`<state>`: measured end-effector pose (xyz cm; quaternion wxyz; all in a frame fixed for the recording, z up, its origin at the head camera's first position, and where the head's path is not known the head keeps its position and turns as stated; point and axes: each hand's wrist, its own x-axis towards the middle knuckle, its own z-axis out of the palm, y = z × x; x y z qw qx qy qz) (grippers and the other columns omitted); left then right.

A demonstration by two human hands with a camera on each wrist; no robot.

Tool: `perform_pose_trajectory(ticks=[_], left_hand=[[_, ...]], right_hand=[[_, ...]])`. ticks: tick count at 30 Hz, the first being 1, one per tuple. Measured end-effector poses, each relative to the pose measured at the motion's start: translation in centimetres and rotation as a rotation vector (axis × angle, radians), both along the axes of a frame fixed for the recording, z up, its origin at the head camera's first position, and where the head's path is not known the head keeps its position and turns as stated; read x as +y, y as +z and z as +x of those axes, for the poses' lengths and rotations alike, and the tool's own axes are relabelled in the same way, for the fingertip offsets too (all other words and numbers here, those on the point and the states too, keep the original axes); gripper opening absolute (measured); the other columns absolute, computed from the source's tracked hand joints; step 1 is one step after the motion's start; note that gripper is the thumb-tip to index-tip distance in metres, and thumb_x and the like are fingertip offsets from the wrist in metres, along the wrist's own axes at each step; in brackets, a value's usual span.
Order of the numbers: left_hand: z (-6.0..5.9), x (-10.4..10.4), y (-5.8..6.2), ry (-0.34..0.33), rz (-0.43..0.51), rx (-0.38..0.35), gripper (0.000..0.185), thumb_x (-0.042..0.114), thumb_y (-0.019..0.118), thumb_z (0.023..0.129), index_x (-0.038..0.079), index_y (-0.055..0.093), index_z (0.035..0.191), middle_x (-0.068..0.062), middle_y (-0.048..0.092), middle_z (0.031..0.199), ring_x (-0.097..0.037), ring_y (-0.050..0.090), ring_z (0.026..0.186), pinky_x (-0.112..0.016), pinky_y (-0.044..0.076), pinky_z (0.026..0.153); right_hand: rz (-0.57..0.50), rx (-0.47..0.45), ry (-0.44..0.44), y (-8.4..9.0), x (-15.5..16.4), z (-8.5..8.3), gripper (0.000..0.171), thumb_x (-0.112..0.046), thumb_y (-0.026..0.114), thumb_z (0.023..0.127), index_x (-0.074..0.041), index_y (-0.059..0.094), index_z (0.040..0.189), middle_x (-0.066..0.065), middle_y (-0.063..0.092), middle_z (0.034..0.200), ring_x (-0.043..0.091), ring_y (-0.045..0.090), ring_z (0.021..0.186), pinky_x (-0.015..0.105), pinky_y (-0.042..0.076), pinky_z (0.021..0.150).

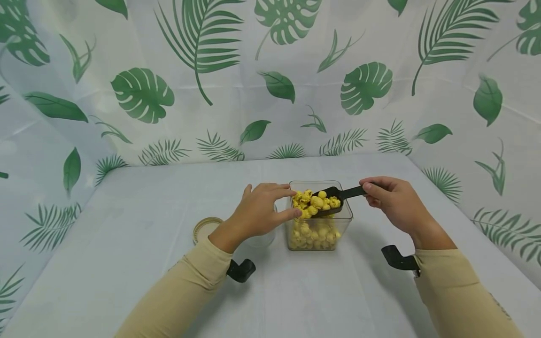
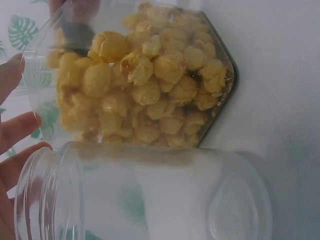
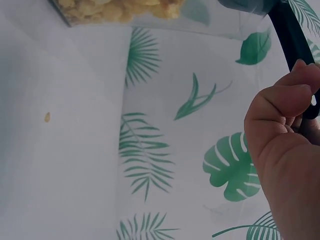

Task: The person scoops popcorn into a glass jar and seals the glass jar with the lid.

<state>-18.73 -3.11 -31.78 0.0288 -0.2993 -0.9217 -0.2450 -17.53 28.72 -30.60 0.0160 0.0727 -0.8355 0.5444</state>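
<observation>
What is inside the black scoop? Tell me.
The black scoop, held by the right hand over the clear square container, carries a heap of yellow popcorn. The scoop's floor under that heap is covered and cannot be seen.

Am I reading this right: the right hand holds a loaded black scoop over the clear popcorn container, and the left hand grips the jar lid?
Not quite. The left hand grips the empty clear jar, not the lid; the head view shows the lid lying apart on the table. The rest stands: the right hand holds the loaded black scoop over the clear popcorn container.
</observation>
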Motion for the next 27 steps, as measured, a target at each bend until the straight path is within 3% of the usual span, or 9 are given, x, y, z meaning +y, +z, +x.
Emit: perform_pose_trajectory(ticks=[3,6,12,18,23,27], left_hand=[[-0.02,-0.01,-0.06,0.000,0.000,-0.002,0.051,0.054,0.062,0.095,0.024,0.065,0.136,0.004,0.052,0.148,-0.025,0.043,0.137,-0.073,0.017,0.108],[-0.03,-0.02,-0.07,-0.001,0.004,0.000,0.051,0.054,0.063,0.095,0.024,0.065,0.136,0.004,0.052,0.148,-0.026,0.043,0.137,-0.074,0.017,0.108],[-0.06,0.02,-0.09,-0.002,0.007,0.002,0.052,0.054,0.063,0.095,0.023,0.064,0.136,0.004,0.052,0.147,-0.026,0.045,0.136,-0.074,0.018,0.108],[-0.04,0.00,-0.11,-0.007,0.016,-0.005,0.052,0.054,0.063,0.095,0.023,0.064,0.137,0.004,0.051,0.147,-0.026,0.045,0.136,-0.074,0.018,0.108],[-0.01,-0.04,-0.09,-0.015,0.028,-0.009,0.052,0.053,0.063,0.095,0.022,0.064,0.137,0.003,0.052,0.147,-0.027,0.045,0.136,-0.075,0.017,0.107],[-0.02,-0.05,-0.08,-0.015,0.031,-0.015,0.051,0.052,0.063,0.095,0.022,0.064,0.137,0.003,0.052,0.147,-0.027,0.045,0.136,-0.075,0.017,0.107]], right_hand=[[-0.069,-0.009,0.017,-0.20,-0.03,-0.04,0.023,-0.017,0.057,0.104,0.002,0.063,0.117,-0.002,0.059,0.093,0.011,0.056,0.080,0.018,0.052,0.077],[-0.110,-0.018,0.039,-0.49,-0.27,-0.07,0.022,-0.014,0.057,0.104,0.003,0.064,0.116,-0.002,0.058,0.092,0.011,0.055,0.079,0.019,0.052,0.076],[-0.110,-0.023,0.063,-0.94,-0.86,-0.15,0.023,-0.013,0.055,0.104,0.005,0.062,0.117,-0.001,0.058,0.089,0.011,0.055,0.078,0.020,0.052,0.075],[-0.099,-0.021,0.051,-0.98,-0.75,-0.14,0.035,-0.015,0.054,0.105,0.016,0.055,0.123,-0.001,0.058,0.089,0.012,0.054,0.078,0.020,0.052,0.075],[-0.250,-0.032,0.059,-0.93,-0.33,-0.08,0.016,-0.012,0.055,0.104,-0.004,0.069,0.109,0.001,0.058,0.089,0.012,0.054,0.077,0.020,0.052,0.073],[-0.344,-0.034,0.090,-1.00,-0.12,-0.07,0.017,-0.009,0.055,0.104,-0.013,0.072,0.102,0.001,0.058,0.088,0.011,0.055,0.076,0.020,0.052,0.073]])
